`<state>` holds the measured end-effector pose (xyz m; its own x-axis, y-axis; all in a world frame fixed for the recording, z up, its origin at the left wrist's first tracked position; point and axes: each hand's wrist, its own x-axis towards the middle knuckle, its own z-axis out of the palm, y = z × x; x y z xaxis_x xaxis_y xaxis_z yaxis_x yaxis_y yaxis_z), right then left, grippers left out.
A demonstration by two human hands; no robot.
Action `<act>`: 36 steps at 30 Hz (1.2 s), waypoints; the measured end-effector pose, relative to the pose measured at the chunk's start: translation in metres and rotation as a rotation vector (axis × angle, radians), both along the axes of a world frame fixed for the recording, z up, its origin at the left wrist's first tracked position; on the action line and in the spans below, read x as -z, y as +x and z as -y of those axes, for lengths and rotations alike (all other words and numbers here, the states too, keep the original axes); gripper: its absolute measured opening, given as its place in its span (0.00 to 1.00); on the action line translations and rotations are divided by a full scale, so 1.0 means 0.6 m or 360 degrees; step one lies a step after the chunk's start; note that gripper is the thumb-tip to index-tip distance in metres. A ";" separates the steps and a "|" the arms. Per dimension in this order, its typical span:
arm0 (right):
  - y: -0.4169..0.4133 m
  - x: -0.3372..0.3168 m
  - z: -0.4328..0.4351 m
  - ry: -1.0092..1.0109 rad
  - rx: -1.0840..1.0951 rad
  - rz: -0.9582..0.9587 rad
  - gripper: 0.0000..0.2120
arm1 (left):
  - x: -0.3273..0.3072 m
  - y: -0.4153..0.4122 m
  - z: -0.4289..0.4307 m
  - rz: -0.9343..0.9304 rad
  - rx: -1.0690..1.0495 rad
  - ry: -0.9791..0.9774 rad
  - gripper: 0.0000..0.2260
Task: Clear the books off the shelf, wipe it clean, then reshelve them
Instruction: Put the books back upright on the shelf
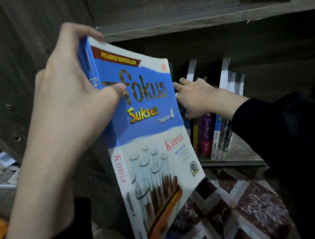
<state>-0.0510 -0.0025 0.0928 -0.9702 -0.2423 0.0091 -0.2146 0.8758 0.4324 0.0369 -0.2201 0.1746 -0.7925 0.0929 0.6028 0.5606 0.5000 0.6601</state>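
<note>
L hand (65,112) grips the chem textbook (151,140) at its top corner, thumb across the front cover, fingers wrapped over the spine. It hangs tilted in front of the unit, off the shelf. R hand (198,97) reaches in over the row of books (209,132) at the left end of the lower shelf board (234,162) and rests on their tops. The textbook hides part of its fingers, so I can't tell if it's pinching one or just touching.

Progress, my read: clearing stage, early on. One book is out and the rest of the row is to go. Wiping & reshelving not begun, no cloth in view.

Materials, near to far:
- Textbook: thick paperback, glossy blue & white cover w/ printed test tubes, corners a bit scuffed.
- Patterned floor (237,209): dark red & pale diamonds, possibly a mat rather than tile.
- Row: slim upright paperbacks w/ purple, yellow, blue & white spines, packed close.
- White books (227,72): taller, leaning towards the back behind the row.
- Lower board: pale front edge, speckled top.
- Side panel (20,58) & upper shelf board (199,21): flat, dull grey-brown wood-grain laminate, w/ small holes in the panel.
</note>
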 end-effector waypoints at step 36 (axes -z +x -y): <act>0.003 0.009 -0.012 -0.0070 -0.0058 -0.0035 0.18 | 0.272 -0.163 -0.180 -0.0203 -0.0161 -0.0111 0.23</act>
